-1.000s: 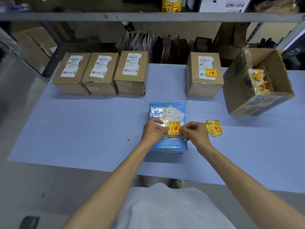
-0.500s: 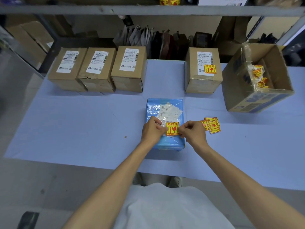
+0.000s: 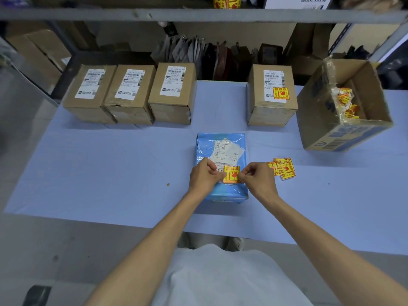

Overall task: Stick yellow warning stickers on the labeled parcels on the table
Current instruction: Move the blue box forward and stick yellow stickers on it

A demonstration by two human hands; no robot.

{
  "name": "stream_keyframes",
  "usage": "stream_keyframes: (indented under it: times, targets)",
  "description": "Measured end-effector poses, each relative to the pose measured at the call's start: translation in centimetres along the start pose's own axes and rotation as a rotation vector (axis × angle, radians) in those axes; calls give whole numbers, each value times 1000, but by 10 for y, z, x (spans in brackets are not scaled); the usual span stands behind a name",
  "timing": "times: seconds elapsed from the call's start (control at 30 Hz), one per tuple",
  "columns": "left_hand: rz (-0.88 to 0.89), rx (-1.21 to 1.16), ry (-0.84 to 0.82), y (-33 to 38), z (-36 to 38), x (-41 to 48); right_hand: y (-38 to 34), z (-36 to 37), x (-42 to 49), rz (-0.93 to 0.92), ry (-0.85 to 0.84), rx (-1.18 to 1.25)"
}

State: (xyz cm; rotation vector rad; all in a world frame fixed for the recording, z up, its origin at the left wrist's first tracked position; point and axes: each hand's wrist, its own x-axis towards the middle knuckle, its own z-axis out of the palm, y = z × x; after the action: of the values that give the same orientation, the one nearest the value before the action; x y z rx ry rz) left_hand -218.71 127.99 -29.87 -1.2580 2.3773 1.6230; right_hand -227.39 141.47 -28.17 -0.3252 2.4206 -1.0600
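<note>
A blue plastic-wrapped parcel (image 3: 220, 142) with a crumpled white label lies at the table's middle. A yellow warning sticker (image 3: 231, 174) sits over the parcel's near part, below the label. My left hand (image 3: 204, 176) pinches its left edge and my right hand (image 3: 257, 176) pinches its right edge. A small pile of loose yellow stickers (image 3: 283, 168) lies just right of my right hand. Three labelled brown boxes (image 3: 130, 93) stand in a row at the back left. A fourth brown box (image 3: 272, 93) at the back bears a yellow sticker on its label.
An open cardboard carton (image 3: 326, 120) with peeled sticker backings inside stands tilted at the back right. A metal shelf rail (image 3: 198, 15) runs across above the boxes, with a yellow sticker roll (image 3: 227, 2) on it. The blue table cover (image 3: 99, 173) ends near my body.
Both hands stay pinched on the sticker over the blue parcel. The view has shifted slightly; the sticker sits at about the same spot on the parcel.
</note>
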Motion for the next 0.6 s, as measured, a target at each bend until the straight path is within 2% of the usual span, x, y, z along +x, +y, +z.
stream_keyframes:
  times: [0.2,0.4,0.6]
  targets:
    - [15,36,18,0,1,0,4,2,0,-46,34,-67]
    - [19,61,17,-1,3,3,9,7,0,-47,37,-38]
    - [55,66,64,-3,4,-1,23,15,-9,-150,87,37]
